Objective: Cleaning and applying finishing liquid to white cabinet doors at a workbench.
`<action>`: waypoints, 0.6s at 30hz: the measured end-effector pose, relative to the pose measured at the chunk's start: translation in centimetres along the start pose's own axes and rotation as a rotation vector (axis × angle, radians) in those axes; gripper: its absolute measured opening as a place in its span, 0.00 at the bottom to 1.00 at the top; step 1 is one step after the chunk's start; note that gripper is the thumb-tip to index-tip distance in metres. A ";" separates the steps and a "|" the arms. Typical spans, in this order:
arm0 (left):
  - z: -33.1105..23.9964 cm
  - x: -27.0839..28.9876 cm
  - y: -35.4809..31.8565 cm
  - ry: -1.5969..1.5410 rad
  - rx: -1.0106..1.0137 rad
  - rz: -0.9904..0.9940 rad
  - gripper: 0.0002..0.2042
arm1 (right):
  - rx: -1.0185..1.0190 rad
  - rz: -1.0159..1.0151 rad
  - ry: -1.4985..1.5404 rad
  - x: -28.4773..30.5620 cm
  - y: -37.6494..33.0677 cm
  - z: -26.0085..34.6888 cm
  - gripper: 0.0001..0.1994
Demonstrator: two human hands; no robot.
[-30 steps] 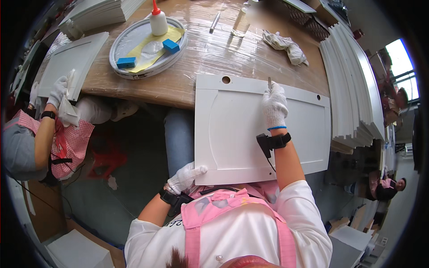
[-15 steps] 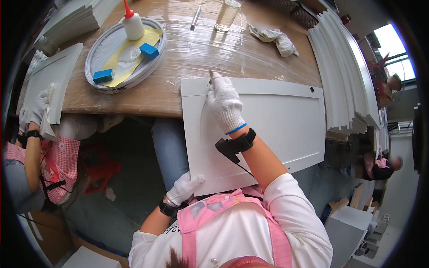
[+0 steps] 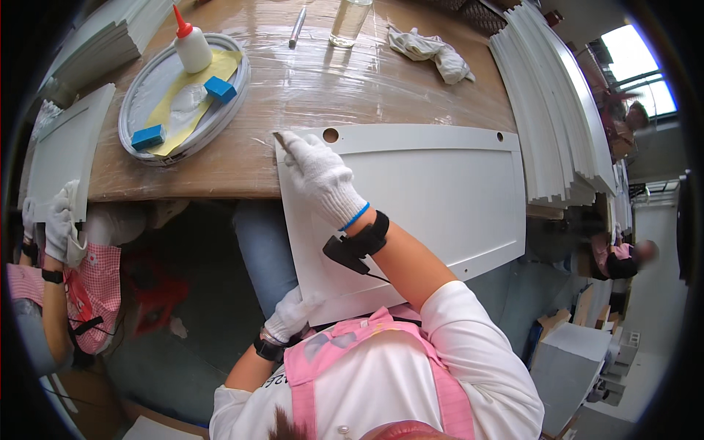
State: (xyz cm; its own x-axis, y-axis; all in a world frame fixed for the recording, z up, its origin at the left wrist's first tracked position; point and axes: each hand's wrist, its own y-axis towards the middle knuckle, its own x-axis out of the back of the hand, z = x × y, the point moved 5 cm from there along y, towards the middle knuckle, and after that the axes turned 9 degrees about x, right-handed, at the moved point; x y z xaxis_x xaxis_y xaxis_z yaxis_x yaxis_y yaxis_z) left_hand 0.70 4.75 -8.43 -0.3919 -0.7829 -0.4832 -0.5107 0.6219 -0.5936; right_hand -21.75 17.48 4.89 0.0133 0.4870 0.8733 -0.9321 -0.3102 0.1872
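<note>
A white cabinet-door panel with a raised frame lies partly on the table and partly over my lap. At its near left corner my left hand, in a white knit glove, grips the edge, thumb side on top and the other fingers mostly hidden. My gloved right hand rests on the panel's far left corner with its fingers bent together. A thin brownish piece pokes out at those fingertips, too small to name. Beside this hand, a large round hole shows in the panel's far edge.
A round white lid left of the panel bears a glue bottle, yellow paper and two blue blocks. Beyond stand a glass, a pen-like stick and a cloth. Stacked white panels border the right; a co-worker's hands work left.
My right hand has slid left along the panel's far edge to the corner, uncovering the large hole. My left hand keeps its grip. The whole view has shifted slightly.
</note>
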 end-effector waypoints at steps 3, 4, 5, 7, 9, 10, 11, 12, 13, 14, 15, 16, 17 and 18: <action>-0.6 -0.8 0.3 -0.053 -0.027 0.022 0.25 | -0.228 -0.356 -0.091 4.3 -1.8 -5.0 0.22; -1.0 -1.0 -0.4 -0.101 -0.055 0.037 0.25 | -0.309 -0.339 -0.205 5.0 -2.4 -6.3 0.23; -2.1 -1.5 -0.7 -0.096 -0.054 0.054 0.26 | -0.415 -0.324 -0.338 5.9 -2.8 -7.0 0.25; -1.9 -1.3 -0.5 -0.114 -0.056 0.049 0.26 | -0.462 -0.218 -0.335 4.7 -2.9 -6.4 0.25; -1.4 -1.0 -0.1 -0.118 -0.052 0.061 0.27 | -0.443 -0.086 -0.308 3.1 -2.6 -4.9 0.26; -0.9 -0.9 0.2 -0.079 -0.051 0.074 0.27 | -0.441 -0.084 -0.306 1.9 -2.1 -3.6 0.26; -0.6 -0.8 0.5 -0.040 -0.048 0.090 0.28 | -0.299 -0.047 -0.321 0.4 -1.2 -1.6 0.26; -0.3 -0.4 0.5 -0.045 -0.050 0.082 0.28 | -0.148 -0.008 -0.329 -0.8 -0.4 0.3 0.27; 0.3 -0.1 0.5 0.018 0.007 0.057 0.28 | -0.139 -0.003 -0.325 -1.1 -0.2 1.2 0.27; 0.7 0.2 0.5 0.077 0.060 0.028 0.28 | -0.065 0.074 -0.231 -1.8 0.1 2.3 0.27; 0.8 0.3 0.4 0.067 0.054 0.017 0.28 | 0.008 0.152 -0.137 -2.6 0.4 3.2 0.27; 0.8 0.3 0.3 0.064 0.024 0.009 0.27 | 0.023 0.159 -0.135 -2.6 0.6 3.3 0.27; 0.6 0.0 0.4 0.062 -0.009 0.005 0.27 | -0.098 0.059 -0.154 -1.6 0.6 2.1 0.26; 0.1 -0.5 0.4 0.053 -0.016 0.001 0.27 | -0.222 -0.042 -0.170 -0.7 0.4 1.0 0.25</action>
State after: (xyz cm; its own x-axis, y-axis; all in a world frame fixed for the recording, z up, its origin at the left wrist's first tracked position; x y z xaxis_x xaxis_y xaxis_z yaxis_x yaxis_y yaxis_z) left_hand 0.77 5.34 -8.51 -0.4321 -0.7824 -0.4484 -0.5227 0.6225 -0.5825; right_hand -21.77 16.24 4.79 0.0970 0.3458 0.9333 -0.9856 -0.0973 0.1385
